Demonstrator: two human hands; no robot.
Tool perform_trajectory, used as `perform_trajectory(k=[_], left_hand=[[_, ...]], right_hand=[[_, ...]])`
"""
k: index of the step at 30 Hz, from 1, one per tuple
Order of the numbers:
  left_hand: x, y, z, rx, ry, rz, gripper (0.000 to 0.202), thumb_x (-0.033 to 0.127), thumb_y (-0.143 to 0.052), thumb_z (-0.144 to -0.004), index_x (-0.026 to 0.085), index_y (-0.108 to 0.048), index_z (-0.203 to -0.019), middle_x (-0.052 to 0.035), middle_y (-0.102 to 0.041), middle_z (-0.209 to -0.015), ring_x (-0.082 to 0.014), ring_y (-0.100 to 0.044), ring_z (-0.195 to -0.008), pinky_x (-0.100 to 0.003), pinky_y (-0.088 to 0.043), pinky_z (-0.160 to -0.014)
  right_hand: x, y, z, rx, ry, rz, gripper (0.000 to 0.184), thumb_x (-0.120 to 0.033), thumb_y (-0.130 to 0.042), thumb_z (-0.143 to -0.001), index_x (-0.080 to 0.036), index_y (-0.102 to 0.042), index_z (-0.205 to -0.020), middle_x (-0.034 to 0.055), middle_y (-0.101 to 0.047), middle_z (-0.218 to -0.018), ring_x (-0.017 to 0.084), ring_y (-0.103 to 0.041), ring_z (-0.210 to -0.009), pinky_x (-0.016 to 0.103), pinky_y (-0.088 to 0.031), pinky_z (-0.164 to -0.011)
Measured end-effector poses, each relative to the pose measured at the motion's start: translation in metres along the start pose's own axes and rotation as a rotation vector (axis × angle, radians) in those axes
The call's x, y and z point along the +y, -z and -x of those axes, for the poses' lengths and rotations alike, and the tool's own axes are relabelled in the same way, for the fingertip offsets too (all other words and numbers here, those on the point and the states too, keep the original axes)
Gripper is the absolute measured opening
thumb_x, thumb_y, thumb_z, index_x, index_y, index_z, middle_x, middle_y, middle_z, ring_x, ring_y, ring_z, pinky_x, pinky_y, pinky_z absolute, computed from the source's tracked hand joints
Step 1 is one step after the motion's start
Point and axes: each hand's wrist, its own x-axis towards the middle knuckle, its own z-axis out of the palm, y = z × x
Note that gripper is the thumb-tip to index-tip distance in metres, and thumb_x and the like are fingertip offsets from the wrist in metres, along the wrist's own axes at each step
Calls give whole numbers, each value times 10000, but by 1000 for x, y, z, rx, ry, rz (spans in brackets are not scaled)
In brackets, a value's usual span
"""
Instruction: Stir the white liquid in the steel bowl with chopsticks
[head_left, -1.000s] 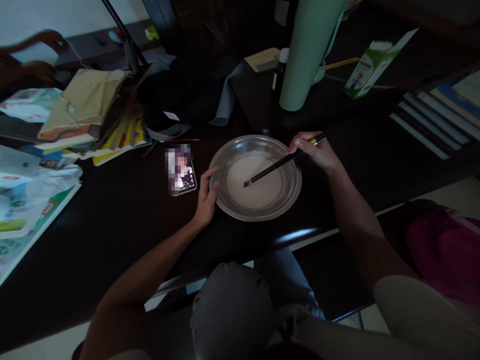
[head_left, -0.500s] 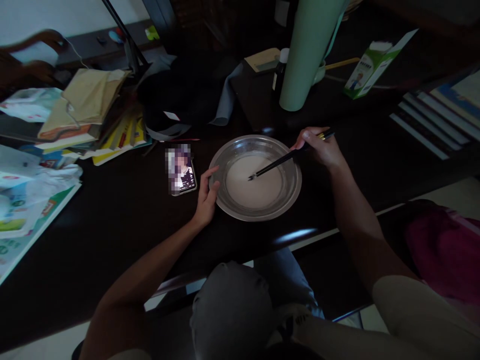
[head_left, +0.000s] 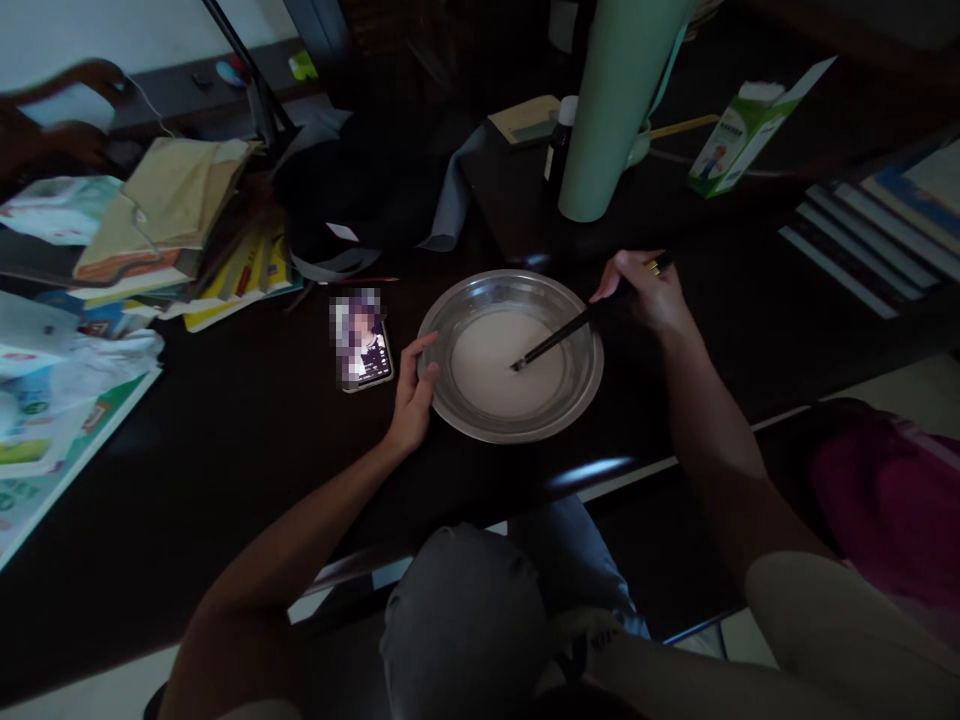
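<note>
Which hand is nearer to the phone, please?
Left. The left hand, on the bowl, is beside the phone without touching it; the right hand is across the bowl.

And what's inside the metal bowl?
The metal bowl holds pale liquid, with the tips of the black chopsticks in the right hand reaching it. The liquid hides the bowl's base; anything beneath cannot be seen.

My bowl (head_left: 588,372) is smooth, shiny metal. My black chopsticks (head_left: 555,339) look smooth too. The dark table (head_left: 322,480) looks like glossy wood. My tall green bottle (head_left: 626,105) looks smooth but dull, and the little box (head_left: 721,150) looks like thin card.
</note>
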Motion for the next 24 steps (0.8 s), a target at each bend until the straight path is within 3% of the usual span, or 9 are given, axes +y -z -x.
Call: perform_trajectory(k=[5, 7, 11, 13, 17, 24], left_hand=[[1, 0, 0, -2, 0, -2, 421, 530, -537, -963, 331, -540, -1334, -53, -539, -1401, -257, -501, -1330, -481, -362, -1178], [1, 0, 0, -6, 0, 9, 422, 530, -528, -967, 329, -536, -1338, -56, -533, -1408, -256, -496, -1335, -478, -356, -1183], [0, -1, 0, 0, -9, 5, 417, 519, -533, -968, 318, -540, -1334, -57, -535, -1408, -258, -483, -1347, -480, -340, -1193], [0, 0, 0, 2, -8, 9, 418, 524, -538, -964, 324, -543, -1331, -54, -547, -1394, -258, -492, -1338, -481, -352, -1185], [-1, 0, 0, 2, 15, 27, 430, 528, -549, -956, 322, -543, -1334, -56, -546, -1395, -259, -506, -1319, -483, -360, -1177], [0, 0, 0, 8, -4, 15, 433, 536, -560, -950, 314, -558, -1321, -56, -549, -1399, -258, -500, -1327, -469, -357, -1182]], right_hand=[[-4, -5, 3, -214, -32, 0, 474, -688, -657, -793, -252, -719, -619, 19, -684, -599, 187, -688, -644, 353, -533, -640], [-4, -6, 3, -192, -14, 18, 455, -674, -662, -799, -252, -733, -644, 18, -699, -625, 174, -678, -645, 342, -528, -645], [-1, -3, 0, -28, -5, 0, 485, -681, -644, -808, -256, -697, -579, 25, -662, -561, 186, -652, -586, 369, -534, -621], [-1, -2, 1, -42, -18, -17, 505, -697, -638, -801, -260, -682, -553, 26, -650, -538, 197, -660, -584, 379, -544, -625], [-2, -4, 2, -191, -22, 6, 455, -671, -652, -809, -259, -730, -632, 18, -718, -636, 181, -683, -637, 355, -552, -665], [-1, -2, 1, -59, 2, -34, 463, -629, -653, -835, -243, -707, -584, 21, -674, -568, 175, -654, -565, 350, -510, -600]])
